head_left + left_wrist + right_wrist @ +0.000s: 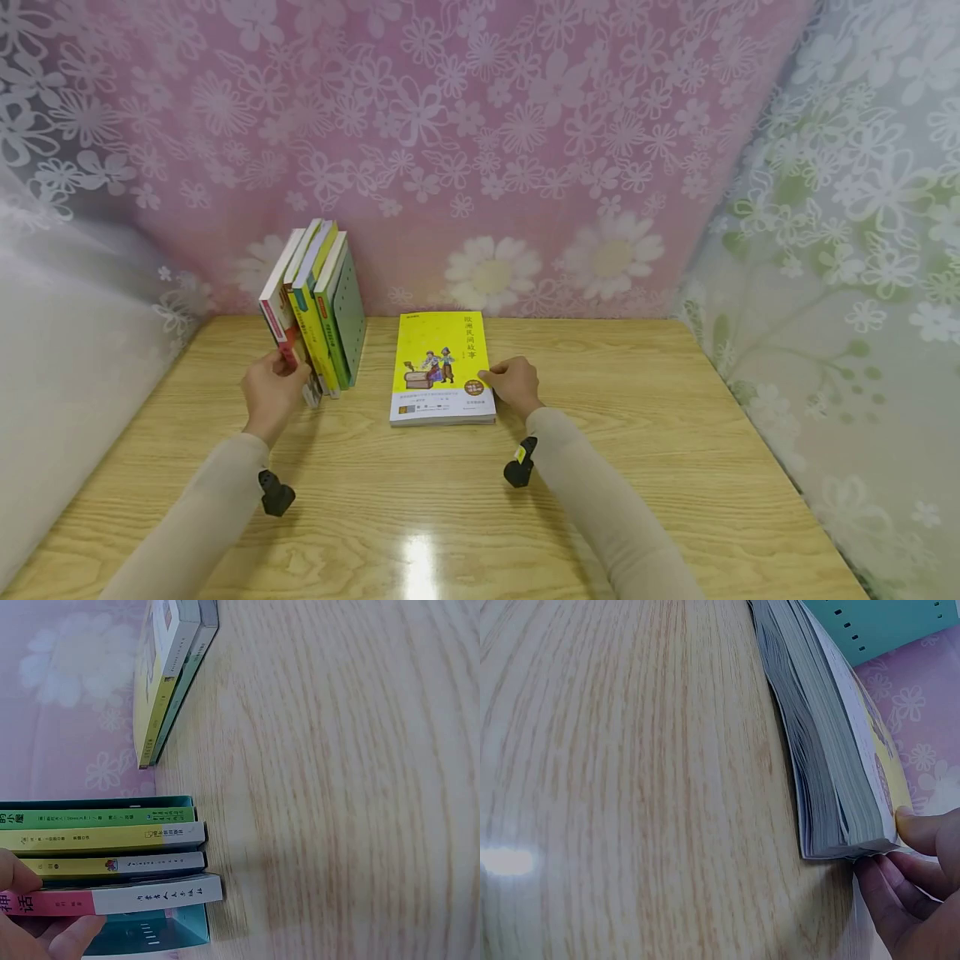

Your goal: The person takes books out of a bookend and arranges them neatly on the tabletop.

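My left hand pinches a book with a pink-and-white spine between thumb and fingers. This book stands upright at the left end of a row of several books, held in a teal bookend. Green and yellow spines show beside it in the left wrist view. To the right, a yellow-covered book lies flat on top of a green-spined book. My right hand grips the right edge of the yellow book, thumb on the cover and fingers against the side; some fingertips are hidden.
The wooden table reaches back to a pink floral curtain. A pale floral sheet hangs along the right side, and a whitish sheet borders the left.
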Demonstrator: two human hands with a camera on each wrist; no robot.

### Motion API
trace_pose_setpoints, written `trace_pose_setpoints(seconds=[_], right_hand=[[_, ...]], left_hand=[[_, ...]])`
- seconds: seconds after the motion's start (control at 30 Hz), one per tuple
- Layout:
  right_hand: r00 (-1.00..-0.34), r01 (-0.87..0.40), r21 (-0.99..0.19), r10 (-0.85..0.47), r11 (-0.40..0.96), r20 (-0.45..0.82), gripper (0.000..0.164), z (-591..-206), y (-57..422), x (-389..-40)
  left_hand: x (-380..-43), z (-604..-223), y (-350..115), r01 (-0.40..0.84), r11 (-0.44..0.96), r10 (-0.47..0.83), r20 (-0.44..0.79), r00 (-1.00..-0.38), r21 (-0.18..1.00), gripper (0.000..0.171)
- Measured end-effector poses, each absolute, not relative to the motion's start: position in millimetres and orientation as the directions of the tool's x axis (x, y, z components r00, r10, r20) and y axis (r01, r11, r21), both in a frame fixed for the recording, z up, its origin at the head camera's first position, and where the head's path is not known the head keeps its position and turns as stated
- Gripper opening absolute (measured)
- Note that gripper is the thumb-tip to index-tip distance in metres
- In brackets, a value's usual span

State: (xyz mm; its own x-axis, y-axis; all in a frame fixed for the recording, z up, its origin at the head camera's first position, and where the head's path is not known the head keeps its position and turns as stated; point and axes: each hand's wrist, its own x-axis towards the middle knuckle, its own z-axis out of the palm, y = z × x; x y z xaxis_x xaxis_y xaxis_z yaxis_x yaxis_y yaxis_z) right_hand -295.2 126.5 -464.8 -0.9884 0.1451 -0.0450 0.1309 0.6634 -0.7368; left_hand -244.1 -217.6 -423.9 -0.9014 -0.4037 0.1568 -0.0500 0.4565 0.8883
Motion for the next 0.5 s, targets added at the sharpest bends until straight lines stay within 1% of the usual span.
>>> trace_pose_setpoints(seconds=[0.13,0.23,0.5], right_hand=[[-0.986,0.147,-0.742,0.155,0.654,-0.058,0.033,-466,127,-295],[-0.987,0.143,-0.752,0.147,0.643,-0.062,0.036,-466,126,-295],[-0.988,0.135,-0.778,0.142,0.614,-0.059,0.039,-462,127,-292]], left_hand=[[-241,-425,-218,-0.049,0.42,-0.415,0.144,-0.898,0.906,0.035],[-240,-427,-218,-0.03,0.404,-0.427,0.159,-0.89,0.914,0.038],[-233,-430,-218,-0.001,0.424,-0.455,0.212,-0.865,0.906,0.034]])
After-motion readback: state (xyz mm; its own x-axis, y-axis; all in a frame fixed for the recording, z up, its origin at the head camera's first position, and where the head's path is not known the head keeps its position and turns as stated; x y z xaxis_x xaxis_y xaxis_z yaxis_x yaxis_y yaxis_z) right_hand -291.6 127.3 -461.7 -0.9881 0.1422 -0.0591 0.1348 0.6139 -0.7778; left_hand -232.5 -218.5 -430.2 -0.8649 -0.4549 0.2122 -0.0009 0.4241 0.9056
